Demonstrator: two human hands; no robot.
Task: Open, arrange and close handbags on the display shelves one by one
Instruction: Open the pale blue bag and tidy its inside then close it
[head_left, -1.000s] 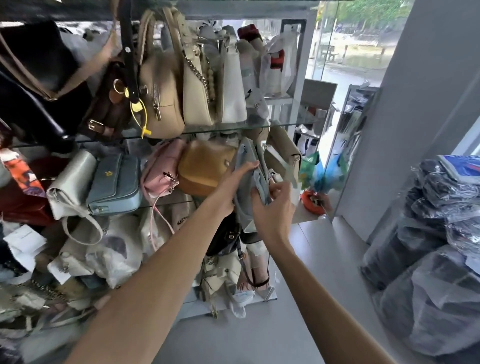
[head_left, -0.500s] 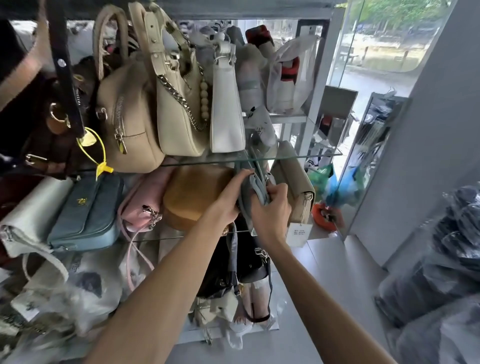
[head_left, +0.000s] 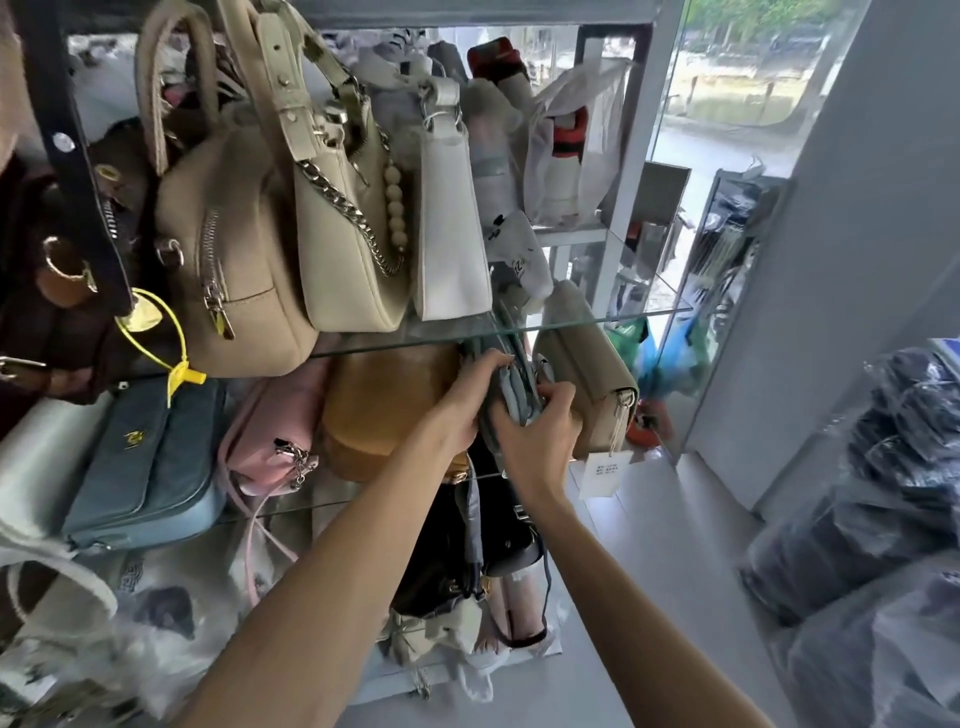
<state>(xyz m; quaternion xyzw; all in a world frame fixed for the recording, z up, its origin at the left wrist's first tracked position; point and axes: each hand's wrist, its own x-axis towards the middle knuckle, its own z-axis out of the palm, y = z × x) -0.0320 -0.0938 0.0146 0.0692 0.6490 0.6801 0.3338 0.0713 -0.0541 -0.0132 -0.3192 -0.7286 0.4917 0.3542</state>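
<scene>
While both hands' grip clasps grey-blue handbag, left hand, right hand, on glass shelf

Two bare forearms enter from the near edge, one at the near left and one at the near right, each long and slender and narrowing toward the wrist. No sleeve, cuff, watch, bracelet or glove shows on either arm. The left hand and the right hand are bare as well, with no rings on the fingers that show. The fingernails that can be seen are short and unpainted. The elbows and upper arms lie outside the picture.
</scene>
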